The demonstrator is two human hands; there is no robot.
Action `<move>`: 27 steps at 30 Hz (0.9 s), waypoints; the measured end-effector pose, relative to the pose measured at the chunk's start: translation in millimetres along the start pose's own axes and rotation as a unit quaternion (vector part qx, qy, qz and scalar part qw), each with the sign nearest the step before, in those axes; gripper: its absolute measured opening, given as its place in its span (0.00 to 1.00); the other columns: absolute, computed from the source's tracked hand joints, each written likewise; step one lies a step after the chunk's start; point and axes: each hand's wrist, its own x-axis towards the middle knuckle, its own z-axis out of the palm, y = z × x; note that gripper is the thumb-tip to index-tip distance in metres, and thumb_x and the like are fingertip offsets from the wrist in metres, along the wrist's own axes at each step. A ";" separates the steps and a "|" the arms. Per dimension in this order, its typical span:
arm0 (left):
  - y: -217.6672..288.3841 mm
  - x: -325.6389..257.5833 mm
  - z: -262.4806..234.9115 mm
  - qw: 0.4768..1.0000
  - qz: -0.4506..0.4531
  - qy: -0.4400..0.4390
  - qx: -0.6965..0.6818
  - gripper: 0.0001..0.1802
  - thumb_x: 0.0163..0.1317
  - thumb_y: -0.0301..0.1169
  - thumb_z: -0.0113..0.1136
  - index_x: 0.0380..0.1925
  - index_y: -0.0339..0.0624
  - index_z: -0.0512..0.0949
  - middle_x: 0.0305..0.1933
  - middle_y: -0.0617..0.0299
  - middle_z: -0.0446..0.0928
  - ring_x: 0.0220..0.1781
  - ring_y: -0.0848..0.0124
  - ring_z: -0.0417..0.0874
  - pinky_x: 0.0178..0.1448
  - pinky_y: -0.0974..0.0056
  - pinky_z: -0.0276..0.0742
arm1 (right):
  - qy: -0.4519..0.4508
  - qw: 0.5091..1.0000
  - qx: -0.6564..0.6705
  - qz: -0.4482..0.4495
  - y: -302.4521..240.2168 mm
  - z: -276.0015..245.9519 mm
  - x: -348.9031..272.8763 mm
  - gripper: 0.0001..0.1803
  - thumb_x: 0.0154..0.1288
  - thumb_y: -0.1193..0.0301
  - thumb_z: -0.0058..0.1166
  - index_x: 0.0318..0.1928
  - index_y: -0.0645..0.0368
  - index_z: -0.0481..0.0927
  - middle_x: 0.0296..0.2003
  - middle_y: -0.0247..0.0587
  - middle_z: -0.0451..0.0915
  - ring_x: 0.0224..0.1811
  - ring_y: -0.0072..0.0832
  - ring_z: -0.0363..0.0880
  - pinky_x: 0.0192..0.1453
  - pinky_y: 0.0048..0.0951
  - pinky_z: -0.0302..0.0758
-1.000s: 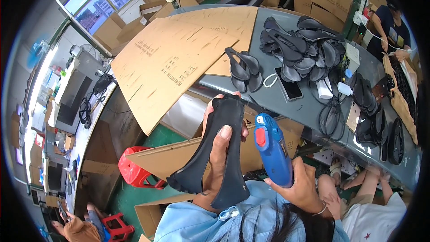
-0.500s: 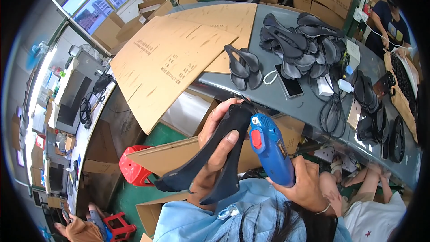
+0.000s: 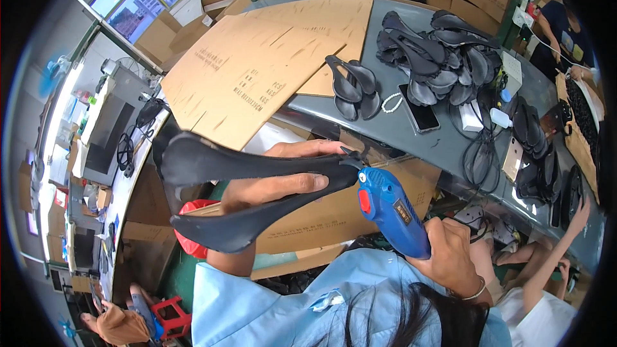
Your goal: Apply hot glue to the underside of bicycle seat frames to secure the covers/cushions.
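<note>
A black bicycle saddle cover (image 3: 247,166) with a long central slot lies across the middle of the view, its two wide wings toward the left and its narrow nose to the right. My left hand (image 3: 273,187) grips it, thumb through the slot and fingers along the far side. In my right hand (image 3: 448,257) is a blue pair of electric scissors (image 3: 395,212) with a red button, held by the handle. The tool's dark head touches or nearly touches the edge of the nose; the exact contact is too small to tell.
A grey table (image 3: 379,144) holds a pile of black saddle covers (image 3: 443,58), a smaller group (image 3: 352,87), a phone (image 3: 421,112), a bead bracelet (image 3: 391,103), cables and flat cardboard (image 3: 257,71). Below are a carton (image 3: 321,234) and a red stool (image 3: 191,244). A co-worker's arm (image 3: 556,241) reaches in at right.
My left hand has turned the saddle cover from steeply slanted to nearly level, wings swinging up and left. The electric scissors stay at its nose. The co-worker's arm at right has reached up to the table.
</note>
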 end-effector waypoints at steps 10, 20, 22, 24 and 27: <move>9.7 9.9 -3.8 0.989 -0.012 -0.047 0.142 0.23 0.50 0.28 0.57 0.49 0.33 0.74 0.46 0.52 0.77 0.50 0.67 0.77 0.57 0.66 0.68 | -0.005 0.999 0.000 -0.042 -0.4 -5.3 2.0 0.20 0.38 0.69 0.66 0.25 0.60 0.65 0.18 0.42 0.72 0.19 0.39 0.72 0.26 0.33 0.68; -13.1 34.3 -0.8 0.976 0.064 -0.184 0.099 0.25 0.56 0.35 0.55 0.55 0.38 0.69 0.54 0.52 0.73 0.57 0.64 0.72 0.62 0.65 0.63 | -0.001 0.998 0.047 -0.048 -3.3 4.8 0.3 0.21 0.34 0.70 0.67 0.25 0.60 0.66 0.18 0.42 0.72 0.18 0.39 0.72 0.26 0.34 0.67; 0.0 39.1 9.5 0.971 0.020 -0.176 0.158 0.26 0.56 0.36 0.56 0.55 0.39 0.69 0.54 0.53 0.73 0.57 0.65 0.72 0.62 0.66 0.63 | 0.000 0.997 0.057 -0.045 -4.6 9.3 -0.3 0.22 0.34 0.70 0.68 0.26 0.60 0.66 0.19 0.42 0.72 0.19 0.39 0.72 0.26 0.34 0.67; -1.3 44.3 11.2 0.962 -0.023 -0.169 0.214 0.27 0.56 0.38 0.57 0.55 0.40 0.69 0.54 0.55 0.73 0.58 0.67 0.71 0.62 0.66 0.63 | 0.012 0.996 0.079 -0.037 -6.2 15.1 -0.3 0.22 0.35 0.69 0.68 0.27 0.61 0.67 0.20 0.42 0.73 0.19 0.39 0.73 0.26 0.34 0.67; -20.6 40.0 1.5 0.942 0.083 -0.128 0.298 0.29 0.53 0.37 0.60 0.54 0.37 0.69 0.55 0.56 0.72 0.56 0.69 0.72 0.60 0.67 0.65 | 0.004 0.995 0.104 -0.004 -10.8 21.0 -1.1 0.23 0.36 0.68 0.68 0.29 0.62 0.67 0.20 0.42 0.73 0.20 0.39 0.74 0.27 0.34 0.67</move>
